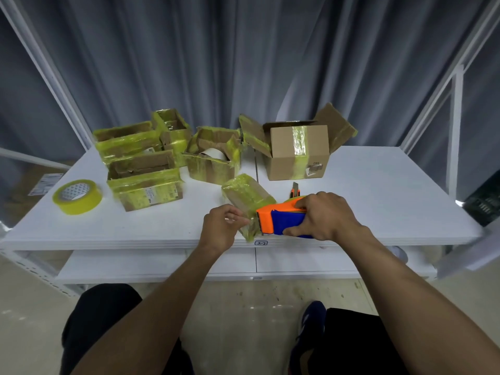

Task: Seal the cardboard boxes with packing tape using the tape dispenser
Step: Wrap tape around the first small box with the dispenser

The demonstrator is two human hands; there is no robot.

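A small cardboard box (pixel 247 196) wrapped in yellowish tape lies near the table's front edge, in the middle. My right hand (pixel 324 216) grips the orange and blue tape dispenser (pixel 281 221), whose blade end sits against the box's near right side. My left hand (pixel 223 228) is at the box's near left corner, with fingertips pinching at the tape there. The box's near end is partly hidden behind both hands.
Several opened, tape-covered boxes (pixel 143 180) crowd the back left of the white table (pixel 378 201). A bigger open box (pixel 297 151) stands at the back centre-right. A spare yellow tape roll (pixel 78 196) lies at the left, and a utility knife (pixel 294 189) behind the dispenser.
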